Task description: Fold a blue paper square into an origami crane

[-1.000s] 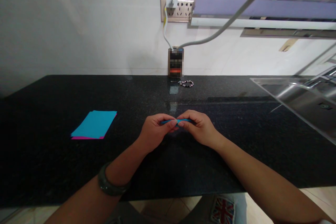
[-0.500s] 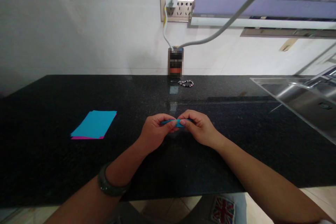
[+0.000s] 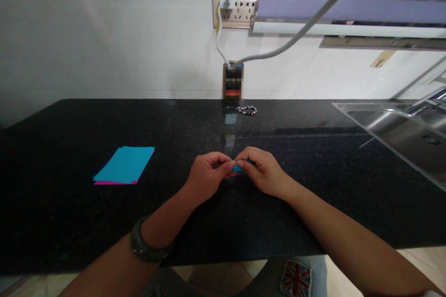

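Between both hands (image 3: 209,174) (image 3: 263,170), blue paper (image 3: 237,168) is pinched.

Item: one small bright-blue piece, apparently paper. Colour is even across the visible part (image 3: 239,168). Only a short, narrow sliver shows; the rest is covered by fingers, so overall shape, full length and any folds cannot be determined. Position: pinched between the thumb and fingers of the left hand (image 3: 208,174) and those of the right hand (image 3: 264,171), with the sliver exposed at the near-touching thumb tips. Pose: roughly crosswise to the person. Whether its underside touches the dark surface (image 3: 240,222) cannot be established.
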`<state>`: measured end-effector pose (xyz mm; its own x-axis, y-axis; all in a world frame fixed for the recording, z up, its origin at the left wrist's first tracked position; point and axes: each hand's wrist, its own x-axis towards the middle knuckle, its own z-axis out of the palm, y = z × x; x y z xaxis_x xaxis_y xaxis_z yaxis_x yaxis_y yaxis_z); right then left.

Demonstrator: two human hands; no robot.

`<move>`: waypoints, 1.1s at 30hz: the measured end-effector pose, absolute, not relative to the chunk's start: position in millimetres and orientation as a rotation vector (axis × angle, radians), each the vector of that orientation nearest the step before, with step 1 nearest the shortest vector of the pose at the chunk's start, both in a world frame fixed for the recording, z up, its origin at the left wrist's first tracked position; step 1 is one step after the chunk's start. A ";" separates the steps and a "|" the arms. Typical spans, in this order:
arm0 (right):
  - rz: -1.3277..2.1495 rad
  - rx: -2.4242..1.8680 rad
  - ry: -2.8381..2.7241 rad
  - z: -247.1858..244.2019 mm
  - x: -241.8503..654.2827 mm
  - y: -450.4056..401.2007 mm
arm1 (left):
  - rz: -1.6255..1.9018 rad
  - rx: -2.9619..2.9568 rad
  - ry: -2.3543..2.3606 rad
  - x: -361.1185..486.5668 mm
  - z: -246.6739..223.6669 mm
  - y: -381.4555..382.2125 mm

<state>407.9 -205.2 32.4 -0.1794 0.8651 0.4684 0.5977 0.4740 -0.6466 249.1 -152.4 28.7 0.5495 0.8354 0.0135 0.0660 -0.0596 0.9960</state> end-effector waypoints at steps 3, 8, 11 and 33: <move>0.426 -1.223 -1.884 34.2 406.8 -206.2 | 0.760 1.545 0.792 248.0 27.5 -152.2; 0.449 -1.253 -1.829 33.2 407.6 -205.1 | 0.739 1.545 0.813 247.6 30.4 -152.8; 0.434 -1.269 -1.783 30.8 409.8 -203.8 | 0.705 1.454 0.832 248.3 32.4 -153.1; 0.700 -1.378 -1.602 26.8 409.4 -203.7 | 0.812 1.611 0.871 247.3 32.6 -151.1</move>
<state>409.4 -203.7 26.8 0.0072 0.9662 0.2576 0.4678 0.2244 -0.8549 247.3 -151.1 32.6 0.4987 0.8641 0.0685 0.1279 -0.1515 0.9801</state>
